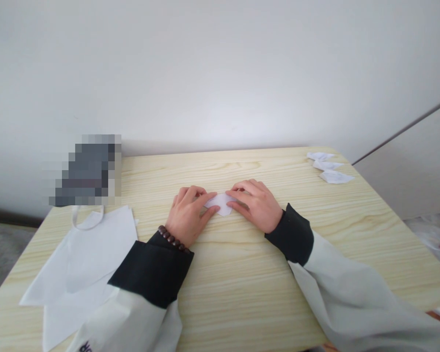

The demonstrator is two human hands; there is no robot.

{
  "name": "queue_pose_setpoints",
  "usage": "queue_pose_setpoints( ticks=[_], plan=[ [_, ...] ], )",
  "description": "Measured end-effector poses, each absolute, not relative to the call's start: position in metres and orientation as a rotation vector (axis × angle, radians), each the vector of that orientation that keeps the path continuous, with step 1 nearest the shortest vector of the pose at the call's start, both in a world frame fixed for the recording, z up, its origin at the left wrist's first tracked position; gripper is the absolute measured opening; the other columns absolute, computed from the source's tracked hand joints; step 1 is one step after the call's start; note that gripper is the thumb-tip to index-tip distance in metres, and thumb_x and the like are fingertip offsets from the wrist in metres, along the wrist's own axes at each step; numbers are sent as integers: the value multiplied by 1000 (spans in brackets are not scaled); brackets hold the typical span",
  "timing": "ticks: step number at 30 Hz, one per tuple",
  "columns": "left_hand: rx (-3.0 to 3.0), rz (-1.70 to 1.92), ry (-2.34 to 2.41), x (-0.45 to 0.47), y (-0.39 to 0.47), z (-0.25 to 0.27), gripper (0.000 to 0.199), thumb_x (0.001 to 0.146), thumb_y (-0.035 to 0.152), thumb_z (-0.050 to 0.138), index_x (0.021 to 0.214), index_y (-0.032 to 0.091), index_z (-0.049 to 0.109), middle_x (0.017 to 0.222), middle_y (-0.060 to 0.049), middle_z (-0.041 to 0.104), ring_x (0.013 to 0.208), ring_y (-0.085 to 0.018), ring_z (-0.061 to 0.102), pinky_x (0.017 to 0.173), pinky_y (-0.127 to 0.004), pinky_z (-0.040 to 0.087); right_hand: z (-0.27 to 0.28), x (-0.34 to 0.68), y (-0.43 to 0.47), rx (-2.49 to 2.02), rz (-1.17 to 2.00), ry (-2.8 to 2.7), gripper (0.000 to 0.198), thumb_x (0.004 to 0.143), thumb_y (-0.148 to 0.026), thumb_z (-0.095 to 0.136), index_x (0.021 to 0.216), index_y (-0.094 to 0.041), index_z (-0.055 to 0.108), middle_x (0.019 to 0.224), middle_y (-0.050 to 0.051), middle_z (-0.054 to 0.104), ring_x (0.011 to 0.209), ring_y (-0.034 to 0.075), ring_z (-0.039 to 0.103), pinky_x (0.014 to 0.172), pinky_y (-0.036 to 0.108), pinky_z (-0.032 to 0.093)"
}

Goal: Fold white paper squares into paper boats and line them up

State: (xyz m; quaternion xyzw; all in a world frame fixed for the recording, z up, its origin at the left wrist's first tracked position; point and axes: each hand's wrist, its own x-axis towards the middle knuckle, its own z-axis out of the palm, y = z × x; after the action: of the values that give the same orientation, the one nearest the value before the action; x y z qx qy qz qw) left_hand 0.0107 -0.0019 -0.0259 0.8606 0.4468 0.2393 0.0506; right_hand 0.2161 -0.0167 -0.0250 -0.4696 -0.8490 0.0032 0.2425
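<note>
Pressing the small white paper [223, 203] flat on the table [242, 274], your left hand [188, 215] and right hand [256, 205] are lying open; three folded pieces [330, 167] are waiting upper right.

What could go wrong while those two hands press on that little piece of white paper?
The folded paper is small and mostly hidden under the left hand and right hand, so a crease might land crooked. The finished folded pieces lie close to the table's far right edge; a nudge might knock them off.

Both hands [190, 210] [254, 205] press folded white paper [222, 203] flat on table [242, 274]
</note>
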Motion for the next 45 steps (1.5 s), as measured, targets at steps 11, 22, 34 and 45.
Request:
queue_pose_setpoints(
  ticks=[11, 22, 34, 45],
  plan=[
    [2616, 739, 1374, 14, -3, -25, 29, 82, 32, 58, 106, 17, 61, 94, -7, 57, 90, -22, 50, 83, -38, 46, -28, 216, -18, -1413, -21, -2220, 35, 85, -42, 52, 107, -17, 61, 102, 8, 61, 94, 22, 52, 80, 36, 42],
    [2652, 745, 1386, 13, -5, -26, 32, 82, 32, 58, 110, 17, 61, 97, -8, 56, 89, -22, 50, 82, -38, 47, -29, 216, -18, -1406, -38, -2200, 32, 85, -44, 53, 101, -18, 63, 101, 7, 62, 93, 21, 53, 79, 35, 42],
    [2623, 751, 1357, 14, -5, -26, 26, 83, 31, 56, 104, 18, 63, 96, -8, 57, 89, -22, 50, 82, -39, 47, -28, 216, -19, -1467, -61, -2178, 36, 84, -48, 52, 99, -17, 63, 100, 8, 62, 91, 22, 52, 79, 36, 42],
    [2607, 757, 1320, 15, -4, -24, 22, 83, 29, 57, 101, 17, 60, 93, -6, 60, 90, -23, 50, 82, -39, 45, -28, 216, -17, -1315, 25, -2241, 25, 87, -38, 51, 99, -20, 63, 101, 6, 61, 92, 20, 52, 80, 34, 41]
  ],
)
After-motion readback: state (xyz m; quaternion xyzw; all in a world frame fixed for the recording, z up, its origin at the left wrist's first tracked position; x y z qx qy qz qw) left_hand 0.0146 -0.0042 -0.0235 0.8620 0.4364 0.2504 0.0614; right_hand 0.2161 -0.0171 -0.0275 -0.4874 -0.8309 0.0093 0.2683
